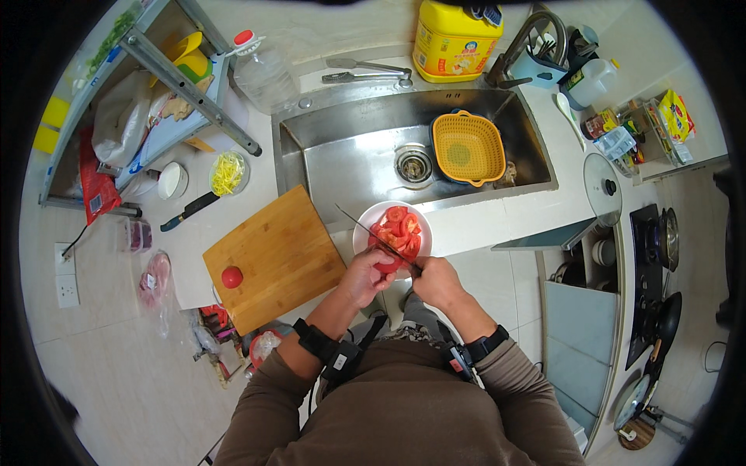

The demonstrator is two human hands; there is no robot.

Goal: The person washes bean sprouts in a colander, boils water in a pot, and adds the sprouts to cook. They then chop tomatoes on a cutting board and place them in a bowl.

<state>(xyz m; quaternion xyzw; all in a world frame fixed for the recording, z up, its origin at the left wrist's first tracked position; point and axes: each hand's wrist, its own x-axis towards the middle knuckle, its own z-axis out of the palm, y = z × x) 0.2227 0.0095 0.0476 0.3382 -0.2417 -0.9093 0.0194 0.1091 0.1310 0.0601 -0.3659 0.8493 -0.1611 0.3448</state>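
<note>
My right hand (435, 281) is closed round the handle of a knife (378, 240), whose dark blade slants up and left across a white bowl (360, 240). Cut tomato pieces (400, 227) fill much of that bowl. Over its near edge, my left hand (369, 272) has its fingers curled round a red tomato piece (385, 266), close beside the blade. To the left lies a wooden cutting board (276, 264), reaching past the counter's front edge. A red tomato half (231, 276) rests near the board's left corner.
Behind the bowl is a steel sink (342, 140) with a yellow basket (468, 147). Another knife (189, 211) lies left of the board, near a bowl of yellow shreds (228, 173). A metal shelf (194, 93) stands far left; a stove (646, 287) is at right.
</note>
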